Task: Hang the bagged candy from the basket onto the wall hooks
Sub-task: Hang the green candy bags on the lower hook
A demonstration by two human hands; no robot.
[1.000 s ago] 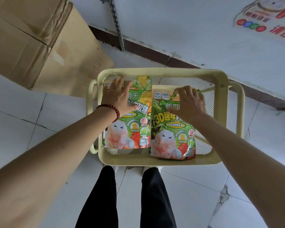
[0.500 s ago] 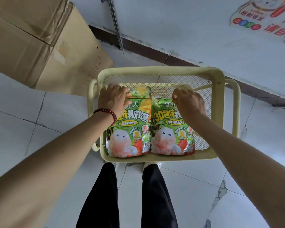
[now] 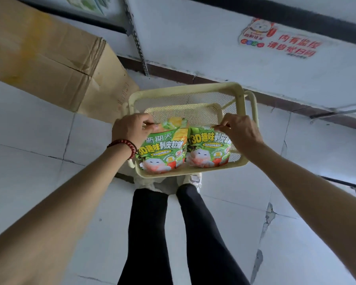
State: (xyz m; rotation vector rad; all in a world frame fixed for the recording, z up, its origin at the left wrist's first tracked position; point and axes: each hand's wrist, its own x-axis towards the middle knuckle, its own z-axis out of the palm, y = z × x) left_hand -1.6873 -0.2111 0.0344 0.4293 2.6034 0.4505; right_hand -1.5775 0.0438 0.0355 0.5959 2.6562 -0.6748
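A pale yellow mesh basket [image 3: 185, 88] stands on the floor in front of my feet. Two green candy bags are lifted above its near part, side by side. My left hand [image 3: 130, 128] pinches the top edge of the left candy bag [image 3: 162, 153]. The top edge of the right candy bag [image 3: 209, 150] is pinched by my right hand [image 3: 239, 130]. Both bags hang upright with their printed fronts facing me. The basket's mesh bottom shows behind the bags. No wall hooks are in view.
A big cardboard box [image 3: 49, 64] stands at the left against the wall. A slotted metal rail [image 3: 136, 40] runs up the white wall [image 3: 193, 44], which carries a red sticker [image 3: 280, 40]. The floor is white tile with cracks at the right. My black-clad legs [image 3: 173, 233] stand below the basket.
Both hands closed on the tops of the bags and lifted them up out of the basket. The view tilted upward, showing more of the wall.
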